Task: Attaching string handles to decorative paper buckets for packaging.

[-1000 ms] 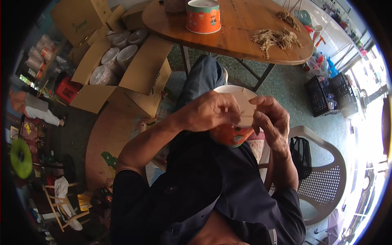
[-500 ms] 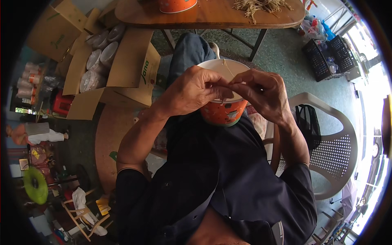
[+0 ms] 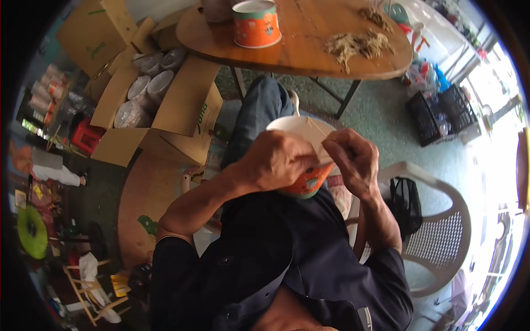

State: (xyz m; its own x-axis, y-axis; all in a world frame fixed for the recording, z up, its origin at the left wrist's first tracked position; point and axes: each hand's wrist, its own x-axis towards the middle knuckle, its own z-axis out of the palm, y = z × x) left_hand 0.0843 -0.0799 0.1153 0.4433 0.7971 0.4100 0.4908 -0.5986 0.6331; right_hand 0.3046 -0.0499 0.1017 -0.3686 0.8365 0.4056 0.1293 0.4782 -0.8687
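An orange paper bucket (image 3: 309,182) with a white inside and a green band at its base rests in my lap. A thin tan string (image 3: 313,132) runs across its mouth from the far rim toward my right hand. My right hand (image 3: 354,160) is at the bucket's right rim, thumb and fingertips pinched on the string. In front of the near left rim, my left hand (image 3: 280,160) is curled closed and slightly blurred; whatever its fingers hold is hidden. The two hands are a little apart.
Ahead is a wooden table (image 3: 303,60) with another orange bucket (image 3: 257,25) and bundles of tan strings (image 3: 359,47). A carton (image 3: 182,105) of wrapped white tubs stands at left. On the right are a plastic chair (image 3: 441,248) and a black crate (image 3: 430,118).
My hands have drawn apart from where they met over the bucket, the left one moving left. The view has shifted, so more of the table shows.
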